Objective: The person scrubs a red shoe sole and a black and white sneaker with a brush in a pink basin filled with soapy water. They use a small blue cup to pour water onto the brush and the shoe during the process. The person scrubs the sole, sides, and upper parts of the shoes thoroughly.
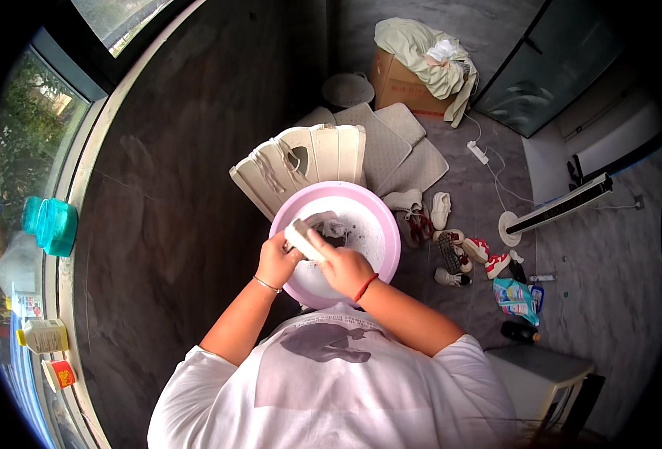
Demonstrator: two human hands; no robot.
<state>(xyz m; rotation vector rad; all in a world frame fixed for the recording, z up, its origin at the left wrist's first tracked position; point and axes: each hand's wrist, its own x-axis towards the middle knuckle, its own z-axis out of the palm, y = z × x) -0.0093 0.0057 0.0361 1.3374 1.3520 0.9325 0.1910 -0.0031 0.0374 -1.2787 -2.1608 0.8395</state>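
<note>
A pink plastic basin [391, 241] stands before me, holding whitish, foamy water. Part of a dark and white item [335, 229], perhaps a shoe, shows in the water. Over the basin's left part, my left hand [277, 261] grips a whitish object [304, 238], possibly a shoe or a brush; its kind is not certain. My right hand [346, 268] is closed around the near end of the same object, index finger stretched along it. Behind the basin is a cream slatted board [331, 151] with white shoelaces [268, 168] draped over it.
Several shoes [442, 210] lie right of the basin, near a detergent bag [515, 300] and a dark bottle [519, 331]. Grey mats [415, 163] and a cardboard box [401, 87] lie behind. A tower fan [555, 205] with a cable stands right. A window ledge [78, 185] runs left.
</note>
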